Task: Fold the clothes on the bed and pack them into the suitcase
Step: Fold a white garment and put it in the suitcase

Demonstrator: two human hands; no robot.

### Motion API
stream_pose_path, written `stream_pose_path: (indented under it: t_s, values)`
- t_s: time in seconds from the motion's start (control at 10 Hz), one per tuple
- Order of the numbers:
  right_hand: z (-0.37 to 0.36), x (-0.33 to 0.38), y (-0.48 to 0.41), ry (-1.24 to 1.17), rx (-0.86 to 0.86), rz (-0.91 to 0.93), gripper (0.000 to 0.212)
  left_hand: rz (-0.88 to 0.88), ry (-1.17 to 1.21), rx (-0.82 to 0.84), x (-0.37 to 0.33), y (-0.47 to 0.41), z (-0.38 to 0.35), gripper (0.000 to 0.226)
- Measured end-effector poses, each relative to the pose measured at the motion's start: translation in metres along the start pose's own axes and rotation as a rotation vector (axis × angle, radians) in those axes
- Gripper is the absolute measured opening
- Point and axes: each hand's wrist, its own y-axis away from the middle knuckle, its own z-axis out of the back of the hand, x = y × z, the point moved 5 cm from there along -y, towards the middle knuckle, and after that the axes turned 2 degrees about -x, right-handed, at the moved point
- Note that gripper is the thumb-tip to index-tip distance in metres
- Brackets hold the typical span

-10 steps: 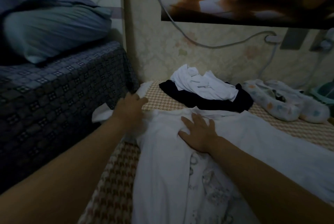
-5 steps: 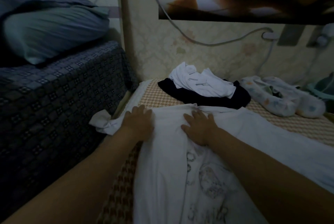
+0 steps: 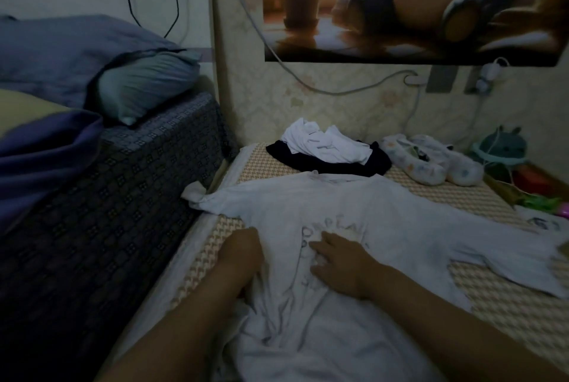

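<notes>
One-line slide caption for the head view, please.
Left hand and right hand rest on a white shirt spread over the woven bed mat; unfolded clothes pile behind.

Both bare forearms reach forward, side by side. The left hand (image 3: 241,254) lies palm-down, fingers together; the right hand (image 3: 340,261) presses flat, fingers spread, angled leftward.

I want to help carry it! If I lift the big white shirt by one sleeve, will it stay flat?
Probably not: the white shirt wrinkles beside the left hand and one sleeve lies bunched, so it would likely flop and dangle. It looks thin, so it is probably light.
</notes>
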Motion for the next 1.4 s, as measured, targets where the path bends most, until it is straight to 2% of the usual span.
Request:
stream_pose_path:
  t_s: [0.1, 0.2, 0.3, 0.4, 0.5, 0.6, 0.7, 0.8, 0.9, 1.0, 1.1, 1.2, 1.3, 1.4]
  values:
    - [-0.006, -0.007, 0.026, 0.039, -0.001, 0.002, 0.071, 0.126, 0.305, -0.179, 0.018, 0.016, 0.017, 0.034]
    - [-0.003, -0.023, 0.039, 0.021, -0.018, -0.022, 0.064, 0.232, 0.274, -0.082, 0.041, 0.016, 0.021, 0.037]
    - [0.001, -0.03, 0.047, -0.088, -0.048, -0.014, 0.063, 0.134, 0.248, -0.061, 0.045, -0.004, -0.012, 0.047]
    - [0.011, -0.036, 0.06, -0.259, -0.249, 0.033, 0.039, -0.17, 0.224, -0.244, -0.003, 0.015, 0.006, 0.026]
    - [0.025, -0.051, 0.077, -0.152, -0.468, 0.019, 0.015, -0.505, 0.245, 0.074, -0.071, 0.062, 0.023, 0.011]
    - [0.026, -0.07, 0.095, -0.008, -0.315, -0.081, 0.017, -0.577, 0.291, 0.479, -0.1, 0.098, 0.011, 0.037]
    - [0.021, -0.087, 0.114, -0.05, -0.262, -0.041, 0.02, -0.668, 0.155, 0.464, -0.111, 0.104, -0.001, 0.027]
    - [0.019, -0.09, 0.125, -0.154, -0.285, -0.012, 0.011, -0.688, 0.171, 0.417, -0.114, 0.1, 0.002, 0.01]
    - [0.035, -0.089, 0.134, -0.164, -0.404, -0.003, 0.012, -0.721, 0.24, 0.296, -0.117, 0.102, 0.022, 0.006]
    - [0.058, -0.112, 0.143, -0.097, -0.44, -0.103, 0.015, -0.711, 0.362, 0.242, -0.12, 0.106, 0.038, 0.019]
    - [0.058, -0.127, 0.154, 0.019, -0.297, -0.184, 0.016, -0.731, 0.108, 0.451, -0.132, 0.123, 0.019, 0.013]
    - [0.055, -0.121, 0.172, -0.156, -0.354, -0.19, 0.02, -0.704, -0.112, 0.44, -0.144, 0.133, -0.001, 0.022]
    - [0.056, -0.112, 0.188, -0.293, -0.303, -0.134, 0.049, -0.733, -0.018, 0.239, -0.159, 0.139, 0.014, 0.023]
    - [0.039, -0.089, 0.205, -0.19, -0.049, -0.002, 0.052, -0.812, 0.005, 0.24, -0.171, 0.153, 0.016, 0.05]
